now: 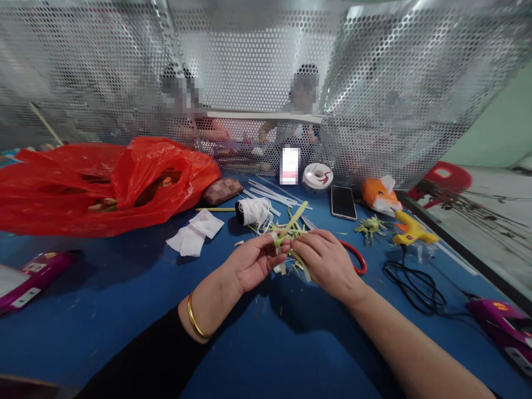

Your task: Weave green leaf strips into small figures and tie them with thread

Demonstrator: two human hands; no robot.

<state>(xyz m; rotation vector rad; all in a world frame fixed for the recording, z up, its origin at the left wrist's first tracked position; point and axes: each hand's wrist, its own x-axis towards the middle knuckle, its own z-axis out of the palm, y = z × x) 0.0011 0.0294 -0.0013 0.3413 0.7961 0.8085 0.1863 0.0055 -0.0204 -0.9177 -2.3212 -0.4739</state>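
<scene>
Head view: pinching yellow-green strips [296, 217] with both left hand [261, 265] and right hand [326, 259], fingers closed, just above messy scraps [296, 267] on the blue table [249, 343]. Probably about midway, tbh: seemingly looped together at the fingertips, with long ends loose and sticking out.

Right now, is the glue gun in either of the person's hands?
No, the glue gun lies on the table, while the left hand and right hand hold green strips.
</scene>
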